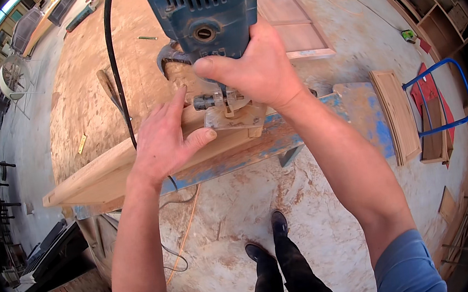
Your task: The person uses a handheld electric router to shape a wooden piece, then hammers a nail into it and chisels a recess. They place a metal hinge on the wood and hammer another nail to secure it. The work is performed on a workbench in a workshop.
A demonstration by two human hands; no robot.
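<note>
A blue trim router (200, 10) stands upright in front of me, its metal base plate (230, 117) resting on a long pale wooden workpiece (95, 177). My right hand (262, 69) is wrapped round the lower part of the router's body, thumb across the near side. Just left of the base plate, my left hand (160, 140) lies on the workpiece with fingers stretched out and its thumb pointing toward the plate. The cutting bit cannot be made out. The workpiece lies along the near edge of a workbench (79, 101) with a worn wooden top.
A black cable (113, 61) hangs down past my left hand. On the bench lie a wooden-handled tool (107, 88) and a panelled door (287, 8). Right of the bench are a stack of wooden panels (395, 117) and a blue-handled cart (463, 88). More cable (180, 257) trails on the floor.
</note>
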